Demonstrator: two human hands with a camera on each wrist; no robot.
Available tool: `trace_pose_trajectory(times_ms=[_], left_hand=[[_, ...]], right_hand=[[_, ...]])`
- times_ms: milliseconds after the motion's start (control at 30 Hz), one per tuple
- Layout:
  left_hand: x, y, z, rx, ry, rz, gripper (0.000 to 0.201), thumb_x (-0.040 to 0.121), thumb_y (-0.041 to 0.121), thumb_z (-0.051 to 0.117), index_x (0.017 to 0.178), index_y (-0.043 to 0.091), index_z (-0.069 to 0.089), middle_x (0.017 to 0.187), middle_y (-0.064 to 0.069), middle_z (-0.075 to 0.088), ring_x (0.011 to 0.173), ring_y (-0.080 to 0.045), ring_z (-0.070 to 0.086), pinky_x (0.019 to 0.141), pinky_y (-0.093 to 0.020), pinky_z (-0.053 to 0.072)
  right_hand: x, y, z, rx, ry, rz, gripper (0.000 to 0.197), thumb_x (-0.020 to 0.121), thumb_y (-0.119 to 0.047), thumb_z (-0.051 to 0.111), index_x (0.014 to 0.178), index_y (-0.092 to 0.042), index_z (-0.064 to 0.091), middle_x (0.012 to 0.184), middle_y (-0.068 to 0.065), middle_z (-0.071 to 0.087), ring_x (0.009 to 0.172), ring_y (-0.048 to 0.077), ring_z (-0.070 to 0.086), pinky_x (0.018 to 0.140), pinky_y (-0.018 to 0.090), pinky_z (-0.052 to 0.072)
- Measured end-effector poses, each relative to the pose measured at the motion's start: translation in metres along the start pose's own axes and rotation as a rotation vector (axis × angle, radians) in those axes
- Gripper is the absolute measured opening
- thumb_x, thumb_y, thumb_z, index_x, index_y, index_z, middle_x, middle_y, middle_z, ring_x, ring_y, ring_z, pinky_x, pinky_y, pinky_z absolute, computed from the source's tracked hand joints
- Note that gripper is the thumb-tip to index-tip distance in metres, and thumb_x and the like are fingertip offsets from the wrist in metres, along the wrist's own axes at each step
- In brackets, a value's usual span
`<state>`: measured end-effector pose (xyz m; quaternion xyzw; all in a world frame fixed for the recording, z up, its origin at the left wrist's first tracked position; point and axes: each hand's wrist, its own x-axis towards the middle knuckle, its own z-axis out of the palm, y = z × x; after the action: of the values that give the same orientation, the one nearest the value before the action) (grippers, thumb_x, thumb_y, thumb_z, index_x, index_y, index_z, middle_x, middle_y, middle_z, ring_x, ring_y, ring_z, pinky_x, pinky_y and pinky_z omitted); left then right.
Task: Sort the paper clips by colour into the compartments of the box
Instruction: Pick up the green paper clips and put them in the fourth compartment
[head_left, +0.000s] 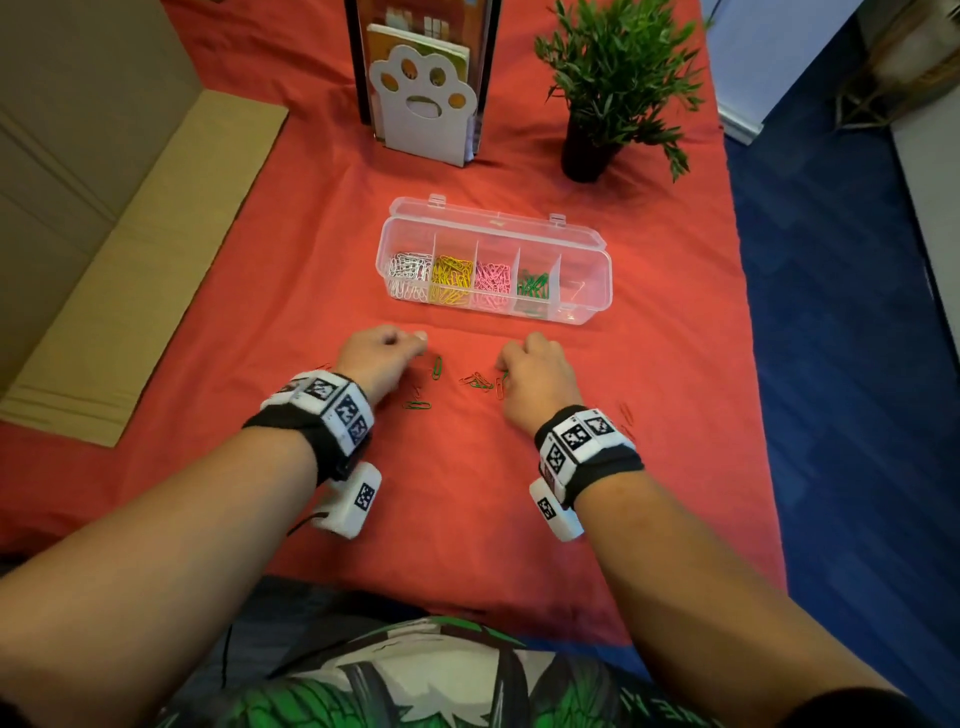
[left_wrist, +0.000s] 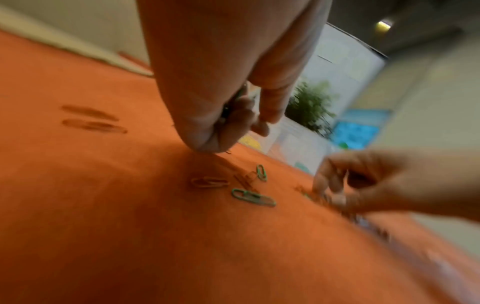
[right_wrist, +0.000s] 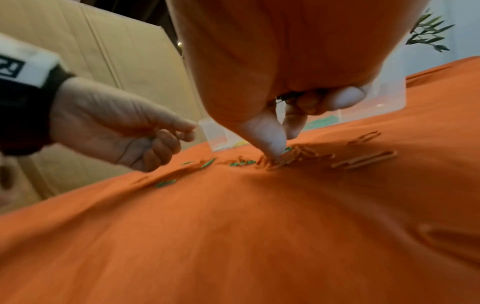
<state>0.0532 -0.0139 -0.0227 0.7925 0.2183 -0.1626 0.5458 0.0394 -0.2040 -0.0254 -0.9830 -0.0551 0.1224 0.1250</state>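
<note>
Nearest the person, on the red-clothed worktop (head_left: 467, 493), the last loose clips lie in front of the box (head_left: 493, 270): a few green clips (head_left: 437, 367) and several red clips (right_wrist: 363, 160) that hardly show against the cloth. So the sorting looks well advanced, with only green and red left to gather.

The left hand (head_left: 376, 358) hovers just before the box's left end, fingers curled into a loose fist; in the left wrist view it seems to hold a few dark clips, though blur keeps me from being sure. The right hand (head_left: 535, 374), before the box's middle, points downward, thumb (right_wrist: 267, 135) and forefinger pressing into the small heap, closing on a clip there.

Farther off, the open box holds white, yellow, pink and green clips in separate compartments from its left end; the rightmost holds at most one or two.
</note>
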Motion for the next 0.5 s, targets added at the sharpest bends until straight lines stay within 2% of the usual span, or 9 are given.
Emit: trace_pose_trajectory(times_ms=[33,100,167,233,333,433,500], left_hand=[[0.0,-0.001,0.004,0.208,0.036,0.117,0.022,0.083,0.033,0.063,0.066,0.019,0.061,0.06,-0.003,0.057,0.053,-0.016,0.05,0.056,-0.025,0.037],[-0.001,0.0,0.01,0.503,0.061,0.294,0.017,0.081,0.031,0.064,0.083,0.015,0.071,0.083,-0.009,0.07,0.078,-0.024,0.061,0.071,-0.027,0.043],[0.002,-0.001,0.018,0.675,0.058,0.402,0.026,0.081,0.03,0.064,0.097,0.011,0.071,0.101,-0.014,0.069,0.097,-0.03,0.061,0.084,-0.032,0.045],[0.004,0.0,0.024,0.755,0.066,0.423,0.024,0.08,0.025,0.063,0.097,0.009,0.07,0.105,-0.017,0.063,0.099,-0.034,0.058,0.087,-0.036,0.046],[0.006,0.0,0.03,0.797,0.053,0.399,0.016,0.082,0.018,0.058,0.087,0.008,0.069,0.106,-0.019,0.06,0.097,-0.035,0.058,0.085,-0.037,0.047],[0.007,-0.002,0.033,0.748,0.012,0.348,0.016,0.086,0.019,0.056,0.086,0.007,0.066,0.11,-0.021,0.059,0.101,-0.037,0.057,0.088,-0.037,0.045],[0.008,-0.003,0.033,0.651,0.012,0.305,0.017,0.088,0.021,0.054,0.086,0.006,0.062,0.106,-0.02,0.059,0.099,-0.035,0.057,0.086,-0.035,0.042]], right_hand=[[-0.002,0.0,0.002,-0.032,0.018,-0.03,0.025,0.079,-0.009,0.05,0.103,-0.012,0.057,0.107,0.014,0.05,0.102,0.035,0.046,0.083,0.041,0.044],[-0.007,0.0,0.004,-0.096,0.031,-0.057,0.023,0.079,-0.008,0.049,0.101,-0.009,0.054,0.106,0.015,0.05,0.1,0.035,0.047,0.081,0.042,0.043],[-0.012,0.001,0.005,-0.148,0.033,-0.063,0.023,0.079,-0.006,0.047,0.101,-0.008,0.051,0.107,0.015,0.051,0.1,0.035,0.047,0.078,0.042,0.043],[-0.016,0.003,0.006,-0.184,0.043,-0.061,0.023,0.08,-0.005,0.043,0.102,-0.007,0.05,0.107,0.015,0.052,0.1,0.036,0.049,0.077,0.042,0.043],[-0.019,0.004,0.006,-0.217,0.022,-0.029,0.024,0.082,-0.006,0.042,0.105,-0.007,0.048,0.108,0.015,0.053,0.101,0.036,0.051,0.079,0.042,0.044],[-0.019,0.005,0.004,-0.213,-0.021,-0.002,0.026,0.082,-0.008,0.044,0.107,-0.007,0.047,0.11,0.015,0.055,0.103,0.036,0.053,0.081,0.042,0.045],[-0.017,0.006,0.002,-0.18,-0.061,0.021,0.028,0.08,-0.01,0.047,0.107,-0.006,0.046,0.111,0.017,0.056,0.104,0.036,0.053,0.085,0.042,0.045]])
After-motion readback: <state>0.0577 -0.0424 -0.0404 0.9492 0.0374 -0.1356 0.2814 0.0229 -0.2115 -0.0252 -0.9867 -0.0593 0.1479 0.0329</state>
